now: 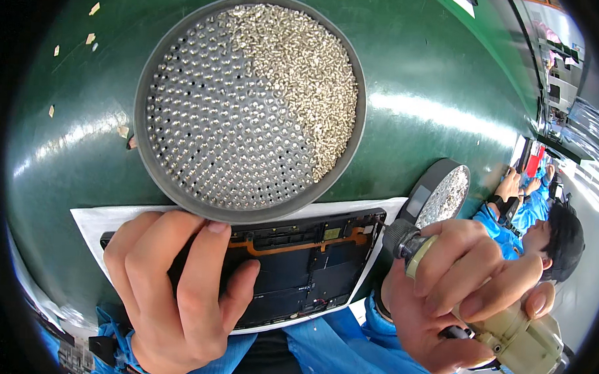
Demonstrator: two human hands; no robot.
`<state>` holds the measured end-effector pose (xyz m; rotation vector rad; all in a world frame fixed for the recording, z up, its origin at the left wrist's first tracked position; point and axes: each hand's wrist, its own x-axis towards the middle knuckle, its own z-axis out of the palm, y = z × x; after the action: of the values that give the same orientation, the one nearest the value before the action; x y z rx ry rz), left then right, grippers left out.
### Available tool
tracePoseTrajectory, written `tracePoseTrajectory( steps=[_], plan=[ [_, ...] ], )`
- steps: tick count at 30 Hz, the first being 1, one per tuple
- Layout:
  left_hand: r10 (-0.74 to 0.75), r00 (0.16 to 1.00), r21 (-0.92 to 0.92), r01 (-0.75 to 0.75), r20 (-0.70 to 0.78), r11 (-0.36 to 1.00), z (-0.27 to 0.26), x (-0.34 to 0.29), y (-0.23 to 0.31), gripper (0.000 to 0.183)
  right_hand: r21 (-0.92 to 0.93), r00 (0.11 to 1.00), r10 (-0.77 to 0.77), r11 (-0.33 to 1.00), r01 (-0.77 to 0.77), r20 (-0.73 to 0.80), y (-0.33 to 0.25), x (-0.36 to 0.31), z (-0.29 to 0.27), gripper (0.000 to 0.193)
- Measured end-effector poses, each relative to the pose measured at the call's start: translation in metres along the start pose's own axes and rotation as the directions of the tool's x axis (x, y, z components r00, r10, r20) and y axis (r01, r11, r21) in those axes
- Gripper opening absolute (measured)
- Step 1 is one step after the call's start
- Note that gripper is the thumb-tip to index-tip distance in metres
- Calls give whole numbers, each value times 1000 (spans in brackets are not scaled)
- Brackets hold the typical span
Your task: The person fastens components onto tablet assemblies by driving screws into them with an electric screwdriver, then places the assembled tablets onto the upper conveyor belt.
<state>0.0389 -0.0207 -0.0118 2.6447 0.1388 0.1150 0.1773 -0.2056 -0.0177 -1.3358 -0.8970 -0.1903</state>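
An opened flat device with a black interior and an orange ribbon cable (277,249), tablet-like, lies in front of me on a white sheet (87,218). My left hand (177,288) rests over its left part, fingers apart and fingertips at the far edge, beside a round grey tray (141,115). Small silvery screws (316,75) are heaped on the tray's right side, while others sit in its rows of holes. Wrapped in my right hand (451,284) is a beige electric screwdriver (528,346). Its bit reaches toward the device's far right corner; contact there cannot be made out.
A smaller round dark dish (426,185) of silvery bits stands right of the sheet on the green table (416,52). Pale scraps (90,38) are scattered at the left. Another person in blue with a black cap (565,242) sits at the right.
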Motion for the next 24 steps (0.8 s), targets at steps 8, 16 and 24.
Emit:
tracePoseTrajectory(
  steps=[8,16,24],
  plan=[
    [30,994,-158,-46,-103,986,9,-1,-5,59,35,995,-45,998,49,-86,-6,-3,-2,61],
    [277,952,-59,-287,-130,956,3,-6,-31,34,51,998,59,997,-57,-38,-58,32,12,71],
    [250,955,-11,-255,-160,967,7,-1,-30,33,259,996,-18,966,-6,90,-18,15,31,68]
  ],
)
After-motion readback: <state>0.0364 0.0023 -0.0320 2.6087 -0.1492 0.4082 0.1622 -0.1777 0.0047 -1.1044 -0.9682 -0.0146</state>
